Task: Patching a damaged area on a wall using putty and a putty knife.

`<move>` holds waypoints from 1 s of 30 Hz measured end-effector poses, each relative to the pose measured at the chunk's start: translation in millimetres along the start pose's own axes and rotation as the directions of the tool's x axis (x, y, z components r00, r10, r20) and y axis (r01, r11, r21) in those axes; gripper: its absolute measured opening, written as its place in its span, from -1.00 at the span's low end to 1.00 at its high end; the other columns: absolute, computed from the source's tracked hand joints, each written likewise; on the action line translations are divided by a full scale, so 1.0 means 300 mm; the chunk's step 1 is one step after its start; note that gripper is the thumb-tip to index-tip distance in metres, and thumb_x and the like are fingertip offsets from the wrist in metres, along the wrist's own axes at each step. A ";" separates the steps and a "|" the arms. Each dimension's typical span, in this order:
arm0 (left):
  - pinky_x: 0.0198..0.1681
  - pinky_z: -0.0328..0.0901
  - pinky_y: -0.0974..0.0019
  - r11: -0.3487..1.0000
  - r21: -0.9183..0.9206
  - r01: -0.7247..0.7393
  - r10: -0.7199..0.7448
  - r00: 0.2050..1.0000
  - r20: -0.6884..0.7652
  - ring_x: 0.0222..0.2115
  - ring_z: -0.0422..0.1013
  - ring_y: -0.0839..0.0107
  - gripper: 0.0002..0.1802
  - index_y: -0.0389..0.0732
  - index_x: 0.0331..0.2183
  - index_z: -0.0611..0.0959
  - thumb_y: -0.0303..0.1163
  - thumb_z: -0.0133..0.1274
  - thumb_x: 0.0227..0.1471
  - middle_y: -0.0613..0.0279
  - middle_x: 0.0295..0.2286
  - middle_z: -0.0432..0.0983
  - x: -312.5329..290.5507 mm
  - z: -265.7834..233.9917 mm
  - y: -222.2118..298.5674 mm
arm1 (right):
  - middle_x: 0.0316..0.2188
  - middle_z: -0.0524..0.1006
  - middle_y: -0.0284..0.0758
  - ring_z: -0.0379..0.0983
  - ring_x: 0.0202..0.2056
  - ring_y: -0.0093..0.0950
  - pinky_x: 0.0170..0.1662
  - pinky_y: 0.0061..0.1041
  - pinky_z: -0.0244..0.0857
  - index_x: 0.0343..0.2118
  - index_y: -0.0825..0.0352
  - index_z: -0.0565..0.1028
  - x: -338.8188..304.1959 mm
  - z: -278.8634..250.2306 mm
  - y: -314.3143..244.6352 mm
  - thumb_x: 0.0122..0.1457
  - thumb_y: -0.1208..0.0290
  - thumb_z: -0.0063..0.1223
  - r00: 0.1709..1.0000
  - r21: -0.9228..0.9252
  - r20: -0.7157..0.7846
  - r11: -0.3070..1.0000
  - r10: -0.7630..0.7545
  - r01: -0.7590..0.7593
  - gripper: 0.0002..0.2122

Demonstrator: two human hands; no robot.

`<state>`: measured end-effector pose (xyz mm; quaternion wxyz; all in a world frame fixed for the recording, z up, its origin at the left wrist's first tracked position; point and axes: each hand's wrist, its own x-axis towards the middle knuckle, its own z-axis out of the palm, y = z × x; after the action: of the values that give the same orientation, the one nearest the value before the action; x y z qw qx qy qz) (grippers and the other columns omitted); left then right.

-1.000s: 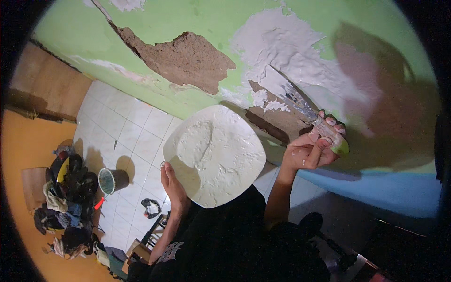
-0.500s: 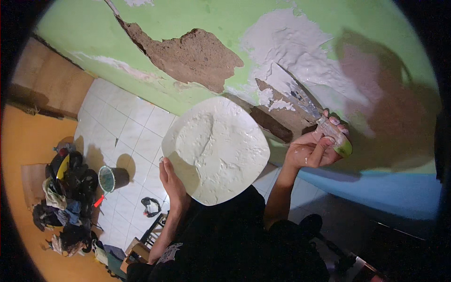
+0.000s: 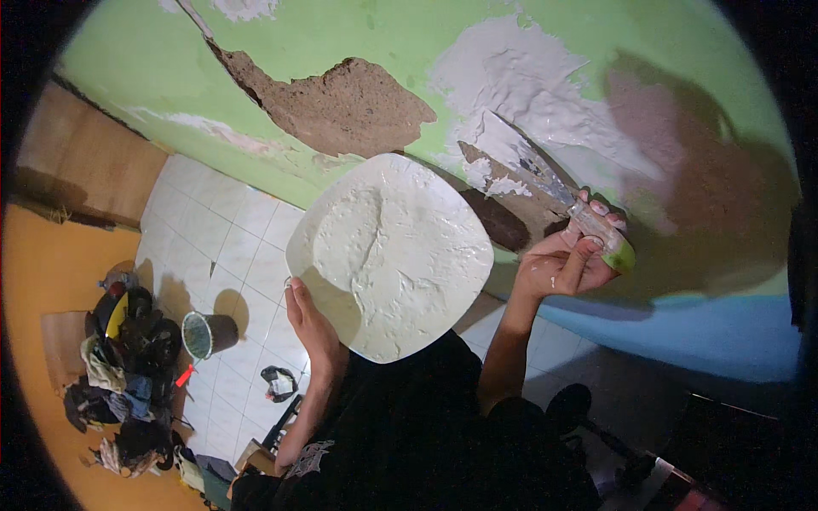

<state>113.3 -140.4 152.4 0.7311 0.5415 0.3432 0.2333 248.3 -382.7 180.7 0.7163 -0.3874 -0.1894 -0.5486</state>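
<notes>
My left hand [image 3: 315, 328] grips the near left rim of a squarish white plate [image 3: 479, 294], thumb on the edge and the other fingers hidden beneath. Wet white plaster [image 3: 396, 247] covers most of the plate. A putty knife [image 3: 545, 175] with a smeared, green-ended handle is in my right hand [image 3: 567, 255], fingers closed round the handle. Its metal blade points up and left, close to the green wall [image 3: 511, 13]; I cannot tell whether it touches. Fresh white plaster [image 3: 528, 81] is spread roughly on the wall beyond the blade. Bare brown wall [image 3: 362, 106] shows left of it.
A bucket [image 3: 209, 335] stands on the tiled floor [image 3: 247, 221] at left, beside a small black bag [image 3: 279, 383]. A heap of clothes and other items [image 3: 128, 366] lies by the orange wall [image 3: 38, 272]. A blue band [image 3: 682, 341] runs along the wall at right.
The plate and my left hand have shifted slightly up in the picture. My right hand and the putty knife have moved slightly left and up, with the grip unchanged.
</notes>
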 end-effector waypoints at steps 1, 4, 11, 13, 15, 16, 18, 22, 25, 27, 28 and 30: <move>-0.30 0.28 0.37 1.000 0.000 0.000 0.000 1.000 0.002 -0.38 0.31 0.51 -0.59 -0.25 -0.20 0.45 -0.06 -0.25 0.35 0.28 -0.39 0.36 0.004 -0.002 -0.003 | -0.09 0.42 -0.12 0.41 -0.08 -0.24 0.14 0.03 0.25 -0.05 0.50 0.30 0.000 0.001 0.002 0.22 0.52 0.02 1.000 -0.015 -0.008 1.000 0.000 0.000 -0.71; -0.29 0.29 0.37 0.999 0.019 -0.035 0.034 0.999 0.023 -0.37 0.32 0.50 -0.58 -0.25 -0.18 0.44 -0.06 -0.25 0.35 0.27 -0.38 0.37 0.011 -0.009 -0.001 | -0.09 0.41 -0.10 0.41 -0.09 -0.22 0.13 0.00 0.26 -0.03 0.50 0.28 -0.013 0.014 -0.009 0.20 0.55 -0.01 0.999 -0.080 -0.002 0.996 0.039 -0.039 -0.70; -0.31 0.30 0.38 0.999 -0.029 -0.027 0.028 0.999 0.022 -0.36 0.34 0.49 -0.58 -0.25 -0.17 0.43 -0.06 -0.25 0.34 0.25 -0.35 0.38 0.005 -0.010 0.011 | -0.16 0.34 -0.06 0.40 -0.17 -0.20 0.01 -0.02 0.35 -0.03 0.42 0.17 -0.061 0.094 0.022 0.04 0.59 -0.04 0.990 -0.103 0.128 0.994 0.052 -0.039 -0.59; -0.33 0.30 0.37 0.999 -0.030 -0.028 0.028 1.000 0.000 -0.37 0.34 0.48 -0.59 -0.25 -0.17 0.43 -0.06 -0.25 0.35 0.25 -0.35 0.38 0.002 -0.019 0.011 | -0.19 0.35 -0.07 0.42 -0.19 -0.21 -0.05 -0.04 0.42 -0.03 0.41 0.15 -0.081 0.116 -0.017 0.05 0.57 0.02 0.990 -0.025 0.089 0.994 0.110 -0.108 -0.58; -0.34 0.31 0.37 0.999 -0.018 -0.046 0.046 0.999 -0.004 -0.38 0.35 0.48 -0.60 -0.24 -0.17 0.42 -0.07 -0.25 0.35 0.25 -0.36 0.38 0.010 -0.039 -0.002 | -0.23 0.36 -0.09 0.45 -0.22 -0.23 -0.11 -0.06 0.49 -0.04 0.40 0.12 -0.095 0.124 -0.065 0.07 0.56 0.08 0.982 0.051 0.061 0.982 0.178 -0.181 -0.56; -0.34 0.31 0.37 0.999 -0.019 -0.039 0.039 0.999 -0.010 -0.38 0.35 0.48 -0.60 -0.24 -0.17 0.42 -0.07 -0.25 0.35 0.25 -0.36 0.38 0.014 -0.044 -0.005 | -0.24 0.35 -0.09 0.45 -0.23 -0.23 -0.16 -0.05 0.51 -0.03 0.40 0.12 -0.100 0.126 -0.087 0.07 0.55 0.08 0.971 0.029 0.091 0.974 0.220 -0.223 -0.55; -0.34 0.31 0.38 0.999 -0.028 -0.026 0.024 0.997 -0.067 -0.39 0.35 0.50 -0.60 -0.24 -0.18 0.42 -0.08 -0.26 0.35 0.27 -0.38 0.38 0.022 -0.050 -0.003 | -0.24 0.35 -0.10 0.45 -0.24 -0.23 -0.20 -0.03 0.54 -0.03 0.40 0.12 -0.104 0.134 -0.120 0.06 0.55 0.08 0.953 0.003 0.124 0.961 0.275 -0.278 -0.54; -0.35 0.29 0.39 0.999 -0.001 -0.041 0.041 0.998 -0.051 -0.40 0.34 0.51 -0.61 -0.24 -0.21 0.44 -0.08 -0.25 0.35 0.28 -0.39 0.38 0.050 -0.092 -0.030 | -0.18 0.34 -0.05 0.40 -0.21 -0.18 -0.12 0.05 0.45 0.01 0.41 0.21 -0.078 0.132 -0.145 0.04 0.56 0.05 0.883 -0.053 0.193 0.903 0.428 -0.427 -0.55; -0.36 0.26 0.40 0.996 0.073 -0.043 0.047 0.997 -0.055 -0.42 0.30 0.54 -0.60 -0.24 -0.25 0.46 -0.09 -0.26 0.36 0.32 -0.42 0.36 0.060 -0.060 -0.041 | -0.26 0.36 -0.08 0.46 -0.22 -0.19 -0.22 -0.03 0.57 0.00 0.47 0.14 0.002 0.132 -0.142 0.02 0.57 0.13 0.914 -0.125 0.288 0.957 0.287 -0.261 -0.50; -0.36 0.26 0.40 0.996 0.084 -0.035 0.042 0.996 -0.082 -0.43 0.30 0.54 -0.60 -0.24 -0.25 0.46 -0.09 -0.26 0.36 0.32 -0.43 0.35 0.074 -0.071 -0.057 | -0.24 0.38 -0.06 0.47 -0.18 -0.17 -0.20 -0.03 0.56 -0.01 0.47 0.19 0.002 0.123 -0.119 0.00 0.56 0.17 0.880 -0.056 0.394 0.963 0.265 -0.264 -0.50; -0.36 0.26 0.40 0.996 0.085 -0.029 0.036 0.996 -0.077 -0.43 0.29 0.54 -0.60 -0.24 -0.25 0.46 -0.09 -0.26 0.36 0.32 -0.43 0.35 0.077 -0.071 -0.065 | -0.21 0.40 -0.03 0.48 -0.15 -0.14 -0.18 -0.03 0.56 -0.01 0.47 0.23 0.005 0.111 -0.108 -0.01 0.56 0.21 0.848 0.007 0.487 0.970 0.210 -0.244 -0.50; -0.36 0.26 0.40 0.995 0.099 0.004 0.003 0.997 -0.071 -0.43 0.30 0.54 -0.59 -0.24 -0.24 0.46 -0.08 -0.26 0.35 0.31 -0.43 0.35 0.071 -0.074 -0.051 | -0.12 0.39 0.00 0.45 -0.08 -0.08 -0.08 0.05 0.45 -0.04 0.47 0.31 -0.011 0.066 -0.075 -0.03 0.60 0.22 0.750 0.097 0.630 0.937 0.203 -0.334 -0.53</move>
<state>110.0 -115.9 128.7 0.6905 0.5685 0.3805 0.2350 229.3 -367.8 198.6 0.7236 -0.4916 -0.4074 -0.2622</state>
